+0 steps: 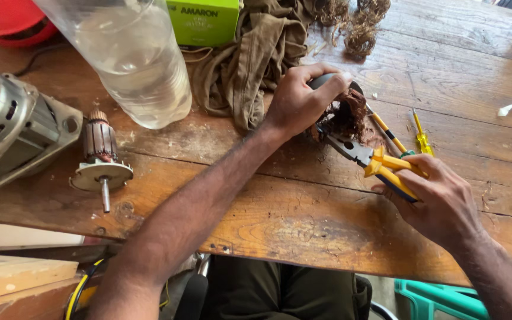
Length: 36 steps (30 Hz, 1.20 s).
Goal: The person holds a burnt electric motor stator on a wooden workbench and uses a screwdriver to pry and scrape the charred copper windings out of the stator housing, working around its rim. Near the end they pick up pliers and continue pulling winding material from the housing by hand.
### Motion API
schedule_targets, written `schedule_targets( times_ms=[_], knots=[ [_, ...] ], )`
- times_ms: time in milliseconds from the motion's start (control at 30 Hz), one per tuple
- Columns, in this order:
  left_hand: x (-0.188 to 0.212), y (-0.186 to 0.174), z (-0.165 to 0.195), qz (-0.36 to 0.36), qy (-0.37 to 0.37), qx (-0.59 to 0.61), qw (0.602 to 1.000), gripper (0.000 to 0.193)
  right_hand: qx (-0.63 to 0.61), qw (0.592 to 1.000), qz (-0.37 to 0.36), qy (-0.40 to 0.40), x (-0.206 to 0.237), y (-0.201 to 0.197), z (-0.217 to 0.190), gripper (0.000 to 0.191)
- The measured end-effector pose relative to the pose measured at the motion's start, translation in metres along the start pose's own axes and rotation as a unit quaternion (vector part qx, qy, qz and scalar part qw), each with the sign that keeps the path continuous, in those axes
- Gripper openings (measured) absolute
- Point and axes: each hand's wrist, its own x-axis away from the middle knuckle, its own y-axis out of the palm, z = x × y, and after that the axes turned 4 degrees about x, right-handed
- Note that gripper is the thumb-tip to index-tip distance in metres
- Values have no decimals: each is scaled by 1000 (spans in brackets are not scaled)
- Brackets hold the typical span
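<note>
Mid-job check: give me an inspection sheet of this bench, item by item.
Surface: worn wooden table, scratched, with bits of debris.
Job's things: dark round part with tangled copper wire under the left hand; yellow-handled pliers in the right hand, jaws at the wire.
Clutter: clear plastic bottle, armature, grey motor housing, olive cloth, green box, two yellow screwdrivers, loose wire clumps.
Hands: both bare, both gripping.
Cables: yellow cable below the table edge.
Surroundings: teal plastic item on the floor.
</note>
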Motion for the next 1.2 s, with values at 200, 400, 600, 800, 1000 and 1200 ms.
schedule_targets(
  times_ms=[200, 400, 600, 800, 1000, 1200],
  knots=[
    [10, -6, -7, 32, -2, -57, 998, 54, 152, 986, 64, -4, 33, 2, -15, 34],
    [16, 4, -10, 30, 73, -31, 996, 50, 102, 973, 72, 196, 76, 1, -4, 33],
    [22, 16, 8, -16, 125, -111, 986, 45, 14, 949, 61, 310, 89, -1, 17, 41],
    [28, 15, 20, -38, 154, -113, 981, 43, 59, 958, 88, 266, 70, -3, 18, 40],
    [22, 19, 23, -52, 165, -121, 977, 43, 31, 991, 132, 18, 13, 6, -43, 35],
    [30, 9, 42, -42, 150, -104, 982, 33, 109, 989, 76, -61, -64, 18, -55, 46]
  ],
)
